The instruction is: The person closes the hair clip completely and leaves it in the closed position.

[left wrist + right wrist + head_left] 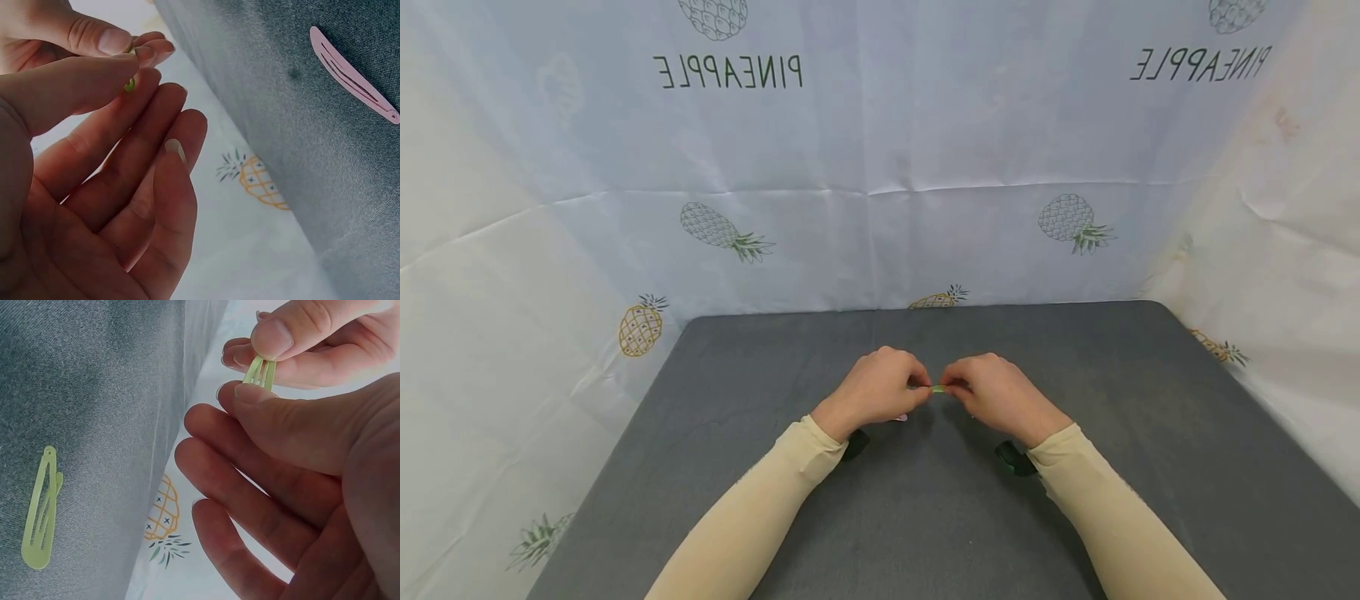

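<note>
Between thumb and fingertips, my left hand pinches one end of a light green snap hair clip. My right hand pinches its other end, so the clip spans the small gap between the hands, above the table. Fingertips cover both ends of it; the slotted middle shows in the right wrist view. A pink snap hair clip lies on the table beside the left hand. Near the right hand rests a second light green snap hair clip, its inner tongue sprung out to one side.
The dark grey cloth-covered table reaches back to a white curtain printed with pineapples, which also hangs along both sides. Dark wrist-worn devices sit under the cuffs of the cream sleeves.
</note>
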Demonstrator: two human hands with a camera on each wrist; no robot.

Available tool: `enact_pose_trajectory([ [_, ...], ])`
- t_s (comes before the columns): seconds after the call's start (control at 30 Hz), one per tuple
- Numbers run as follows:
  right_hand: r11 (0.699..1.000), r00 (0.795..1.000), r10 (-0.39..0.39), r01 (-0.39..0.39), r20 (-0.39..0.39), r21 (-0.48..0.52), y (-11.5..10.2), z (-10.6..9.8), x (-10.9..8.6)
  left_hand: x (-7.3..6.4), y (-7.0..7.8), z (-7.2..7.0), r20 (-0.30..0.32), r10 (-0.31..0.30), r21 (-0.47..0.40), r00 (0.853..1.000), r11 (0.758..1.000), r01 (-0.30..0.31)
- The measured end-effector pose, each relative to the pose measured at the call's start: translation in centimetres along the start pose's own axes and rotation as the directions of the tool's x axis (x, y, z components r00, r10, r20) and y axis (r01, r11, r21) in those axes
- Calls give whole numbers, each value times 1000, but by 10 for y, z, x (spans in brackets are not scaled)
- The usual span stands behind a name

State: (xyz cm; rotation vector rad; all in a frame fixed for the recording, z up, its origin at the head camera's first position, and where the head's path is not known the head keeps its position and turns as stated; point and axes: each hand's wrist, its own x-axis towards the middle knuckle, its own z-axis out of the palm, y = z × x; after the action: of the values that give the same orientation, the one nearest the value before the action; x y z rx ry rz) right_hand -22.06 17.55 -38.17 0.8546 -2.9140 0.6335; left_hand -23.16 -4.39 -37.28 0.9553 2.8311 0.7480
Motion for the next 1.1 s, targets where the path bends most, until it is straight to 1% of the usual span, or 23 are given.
enact_pose_trajectory([
  [0.33, 1000, 1000, -23, 23, -12, -15, 2, 2, 0, 1, -3, 1, 14, 19, -11, 1000, 1000, -19],
  [0.57, 999, 999, -45, 44, -24, -29, 2, 2, 0, 1, -5, 0, 3, 50, -2, 999, 999, -50],
  [0.9, 998, 998, -49, 48, -37, -27, 2, 2, 0, 1, -6, -1, 12, 45, 2, 999, 999, -45],
  [1.1, 998, 998, -50, 49, -38, -27, 2, 2, 0, 1, -6, -1, 7, 64, 7, 998, 998, -64],
])
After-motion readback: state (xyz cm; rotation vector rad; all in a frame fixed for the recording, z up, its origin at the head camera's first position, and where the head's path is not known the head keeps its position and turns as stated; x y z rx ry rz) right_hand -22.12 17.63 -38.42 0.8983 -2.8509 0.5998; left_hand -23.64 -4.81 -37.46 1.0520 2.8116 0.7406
